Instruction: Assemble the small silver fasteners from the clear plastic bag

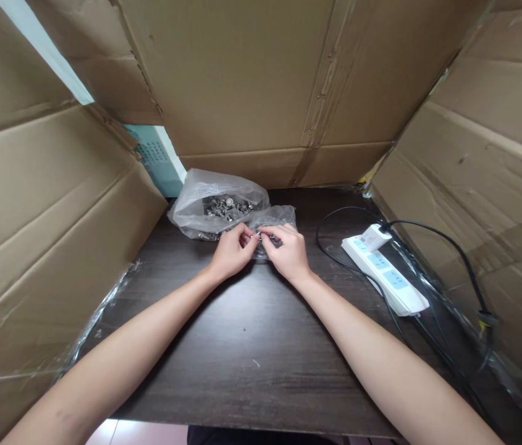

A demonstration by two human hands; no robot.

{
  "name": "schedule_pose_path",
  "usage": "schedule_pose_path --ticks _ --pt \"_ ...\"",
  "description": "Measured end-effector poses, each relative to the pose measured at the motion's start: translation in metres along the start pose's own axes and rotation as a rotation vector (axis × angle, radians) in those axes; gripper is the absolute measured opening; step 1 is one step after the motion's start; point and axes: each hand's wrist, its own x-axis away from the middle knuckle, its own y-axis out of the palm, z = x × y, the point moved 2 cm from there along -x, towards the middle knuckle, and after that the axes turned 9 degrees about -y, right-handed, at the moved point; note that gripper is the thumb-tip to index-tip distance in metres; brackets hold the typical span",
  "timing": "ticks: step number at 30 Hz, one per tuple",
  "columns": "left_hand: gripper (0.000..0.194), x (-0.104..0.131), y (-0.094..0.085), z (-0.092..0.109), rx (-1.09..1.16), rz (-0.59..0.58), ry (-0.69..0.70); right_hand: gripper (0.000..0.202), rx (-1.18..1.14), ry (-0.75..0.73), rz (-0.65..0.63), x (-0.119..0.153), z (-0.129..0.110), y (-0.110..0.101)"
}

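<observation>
On the dark wooden table (251, 346), the left hand (230, 252) and right hand (288, 252) meet fingertip to fingertip, each pinching a small silvery metal part (257, 235) between them, equally near, just before the clear plastic bag of metal hardware (218, 207).

Far centre: bag of metal parts (217, 207) on the table (251, 346)
Right: power strip (383, 274)
Around: cardboard walls (251, 80)
</observation>
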Motion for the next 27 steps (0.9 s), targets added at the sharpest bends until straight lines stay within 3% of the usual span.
schedule_pose_path --ticks 14,27 --pt "0.016 0.0008 -0.0008 0.0027 -0.038 0.010 0.017 0.019 0.076 -0.083 -0.057 0.0007 -0.0015 0.0034" --pt "0.021 -0.0013 0.0000 -0.0010 0.044 -0.069 0.039 0.020 -0.034 0.058 -0.055 -0.0003 0.0014 0.0034"
